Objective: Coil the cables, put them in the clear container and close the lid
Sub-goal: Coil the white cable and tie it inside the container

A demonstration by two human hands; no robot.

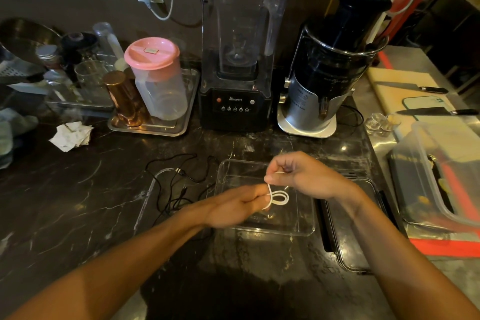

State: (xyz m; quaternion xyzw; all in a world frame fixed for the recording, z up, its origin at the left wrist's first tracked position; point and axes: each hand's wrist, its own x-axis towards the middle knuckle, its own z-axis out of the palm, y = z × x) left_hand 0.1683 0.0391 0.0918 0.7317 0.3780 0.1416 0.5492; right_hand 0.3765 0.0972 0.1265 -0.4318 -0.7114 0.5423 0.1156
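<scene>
A white cable [279,197] hangs in small loops above the clear container [301,226] on the dark counter. My left hand [233,206] pinches the loops at their left side. My right hand [302,176] pinches the cable's upper end just above. A loose black cable [176,182] sprawls on the counter left of the container. The clear lid [348,236] with black clips lies flat to the container's right.
A blender [235,101] and a juicer [319,91] stand behind the container. A metal tray [168,128] with a pink-lidded jug sits at the back left, crumpled paper [71,135] beside it. A larger plastic box [441,176] and a cutting board with knives [415,88] lie at right.
</scene>
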